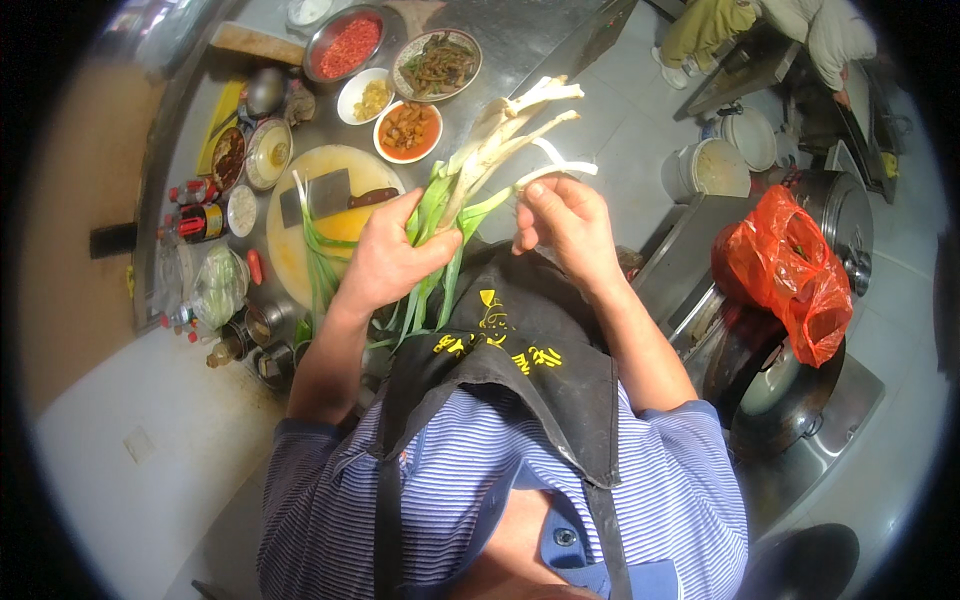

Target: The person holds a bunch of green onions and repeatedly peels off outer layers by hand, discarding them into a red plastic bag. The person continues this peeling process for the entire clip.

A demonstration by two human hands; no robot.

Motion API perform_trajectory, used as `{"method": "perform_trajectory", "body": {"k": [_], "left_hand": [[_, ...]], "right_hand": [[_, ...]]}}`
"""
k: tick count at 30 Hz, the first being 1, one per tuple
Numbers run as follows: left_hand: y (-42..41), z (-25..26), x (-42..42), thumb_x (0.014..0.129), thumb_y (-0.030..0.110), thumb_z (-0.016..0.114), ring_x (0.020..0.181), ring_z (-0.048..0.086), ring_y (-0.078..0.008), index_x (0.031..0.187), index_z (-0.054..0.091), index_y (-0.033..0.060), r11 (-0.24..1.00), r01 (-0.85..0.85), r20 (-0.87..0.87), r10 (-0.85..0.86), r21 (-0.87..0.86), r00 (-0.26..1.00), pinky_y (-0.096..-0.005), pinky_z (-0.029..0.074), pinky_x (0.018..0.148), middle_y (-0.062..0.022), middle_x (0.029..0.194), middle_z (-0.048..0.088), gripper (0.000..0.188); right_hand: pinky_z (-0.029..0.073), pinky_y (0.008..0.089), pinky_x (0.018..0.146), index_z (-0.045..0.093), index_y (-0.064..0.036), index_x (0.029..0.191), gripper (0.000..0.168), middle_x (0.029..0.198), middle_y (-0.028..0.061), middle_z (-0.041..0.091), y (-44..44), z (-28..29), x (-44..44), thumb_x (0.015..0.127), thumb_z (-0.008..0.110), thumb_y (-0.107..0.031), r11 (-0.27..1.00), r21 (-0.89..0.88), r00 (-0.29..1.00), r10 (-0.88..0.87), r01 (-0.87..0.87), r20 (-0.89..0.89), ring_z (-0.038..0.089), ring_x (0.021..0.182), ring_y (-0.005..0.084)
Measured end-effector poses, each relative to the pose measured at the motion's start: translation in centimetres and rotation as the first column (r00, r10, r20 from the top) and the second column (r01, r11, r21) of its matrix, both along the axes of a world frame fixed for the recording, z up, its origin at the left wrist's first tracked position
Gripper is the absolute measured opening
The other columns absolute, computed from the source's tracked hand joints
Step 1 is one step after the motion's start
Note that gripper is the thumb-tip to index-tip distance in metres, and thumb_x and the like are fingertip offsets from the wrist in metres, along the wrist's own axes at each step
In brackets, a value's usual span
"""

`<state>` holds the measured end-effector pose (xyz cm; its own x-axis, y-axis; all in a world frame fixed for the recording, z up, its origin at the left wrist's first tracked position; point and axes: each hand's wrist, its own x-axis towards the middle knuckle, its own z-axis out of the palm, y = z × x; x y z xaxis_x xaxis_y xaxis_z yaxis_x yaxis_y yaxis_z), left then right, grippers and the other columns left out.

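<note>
My left hand (397, 255) grips a bunch of green onions or leeks (476, 169), white ends pointing away from me and green leaves hanging toward my apron. One thinner stalk (495, 201) splays out to the right, and the thumb and fingers of my right hand (574, 225) pinch it near its white end. Left of the bunch, a cleaver (319, 199) with a brown handle lies flat on a round cutting board (352, 165). A few more green onions (315, 255) rest across the board's near left side, partly behind my left forearm.
Beyond the board stand a metal bowl of chopped red food (346, 46), a plate of cooked vegetables (439, 67) and a bowl in orange sauce (409, 127). Bottles (199, 223) line the left. At right, a red plastic bag (787, 262) sits by a wok (787, 412); another person (817, 30) is behind.
</note>
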<state>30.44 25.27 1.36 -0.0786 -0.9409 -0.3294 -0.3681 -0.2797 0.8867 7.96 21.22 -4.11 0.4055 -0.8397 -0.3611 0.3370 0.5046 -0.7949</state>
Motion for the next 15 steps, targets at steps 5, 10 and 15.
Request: {"method": "perform_trajectory", "body": {"k": [5, 10, 15], "left_hand": [[-0.3, 0.9, 0.6, 0.084, 0.013, 0.07, 0.08, 0.054, -0.008, 0.106, 0.065, -0.002, 1.0, -0.025, 0.044, 0.024, 0.007, 0.999, -0.0278, 0.049, 0.076, -0.0013, 0.086, 0.064, 0.027], [-0.3, 0.2, 0.7, 0.084, 0.013, 0.071, 0.082, 0.056, -0.0073, 0.108, 0.065, -0.0011, 0.999, -0.016, 0.013, 0.016, 0.033, 1.0, -0.0264, 0.048, 0.075, 0.0001, 0.089, 0.064, 0.029], [-0.1, 0.1, -0.1, 0.084, 0.012, 0.071, 0.084, 0.057, -0.0074, 0.111, 0.065, -0.0007, 0.999, 0.033, 0.037, -0.034, 0.027, 0.999, -0.0265, 0.049, 0.077, -0.001, 0.091, 0.066, 0.031]], "right_hand": [[0.053, 0.0305, 0.053, 0.06, 0.003, 0.096, 0.022, 0.074, 0.0079, 0.06, 0.1, -1.4, -1.8, 0.102, 0.055, -0.018, 0.989, -0.023, 0.978, -0.144, 0.149, 0.149, 0.057, 0.057, 0.0132], [0.048, 0.0253, 0.053, 0.062, 0.0, 0.092, 0.026, 0.072, 0.0031, 0.06, 0.5, -1.1, -0.4, 0.1, 0.06, -0.024, 0.992, -0.128, 0.979, -0.034, 0.009, -0.199, 0.055, 0.056, 0.009], [0.045, 0.0238, 0.049, 0.063, -0.001, 0.09, 0.022, 0.068, 0.0013, 0.06, 0.3, 0.8, 1.3, 0.097, 0.066, -0.021, 0.985, -0.164, 0.925, -0.012, -0.055, -0.38, 0.054, 0.053, 0.0079]]}}
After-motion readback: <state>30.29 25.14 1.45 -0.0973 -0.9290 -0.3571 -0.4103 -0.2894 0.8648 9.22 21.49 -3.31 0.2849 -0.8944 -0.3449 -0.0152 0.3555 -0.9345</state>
